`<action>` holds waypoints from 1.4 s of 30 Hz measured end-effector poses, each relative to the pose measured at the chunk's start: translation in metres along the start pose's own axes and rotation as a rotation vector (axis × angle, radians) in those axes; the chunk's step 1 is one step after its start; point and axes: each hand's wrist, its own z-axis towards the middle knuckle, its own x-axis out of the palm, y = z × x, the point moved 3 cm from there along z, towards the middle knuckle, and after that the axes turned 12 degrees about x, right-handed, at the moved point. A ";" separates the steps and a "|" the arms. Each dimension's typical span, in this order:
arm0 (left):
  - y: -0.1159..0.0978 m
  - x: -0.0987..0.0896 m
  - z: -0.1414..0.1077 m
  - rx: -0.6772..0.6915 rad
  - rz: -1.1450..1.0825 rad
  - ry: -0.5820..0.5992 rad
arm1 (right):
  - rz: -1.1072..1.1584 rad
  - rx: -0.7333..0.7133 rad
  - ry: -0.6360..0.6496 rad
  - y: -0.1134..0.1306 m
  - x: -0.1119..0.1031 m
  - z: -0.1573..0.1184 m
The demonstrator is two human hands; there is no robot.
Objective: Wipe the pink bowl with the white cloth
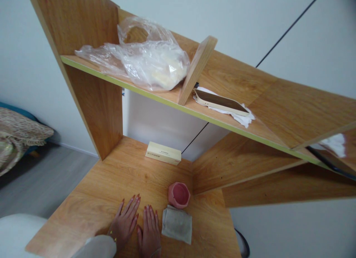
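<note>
My left hand lies flat on the wooden desk, palm down, with its fingers stretched forward and nothing in it. Beside it, my right hand also rests flat and empty on the wood. Just to the right of that hand is a folded grey-green cloth. Beyond the cloth, close to its far edge, stands a pink faceted pot with an open top; it looks empty. Neither hand appears to touch the cloth or the pot.
A long cream box sits at the desk's back. Above runs a shelf holding a clear plastic bag, an upright divider and a phone on white tissue. A blanket-covered seat stands at the left.
</note>
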 end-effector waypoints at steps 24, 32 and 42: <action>0.000 -0.001 0.001 0.090 0.150 -0.086 | 0.023 0.076 -0.145 0.006 0.008 -0.002; 0.000 -0.001 0.000 0.061 0.133 -0.076 | 0.036 0.074 -0.167 0.006 0.006 -0.001; 0.000 -0.001 0.000 0.066 0.132 -0.096 | 0.044 0.087 -0.154 0.002 0.011 -0.005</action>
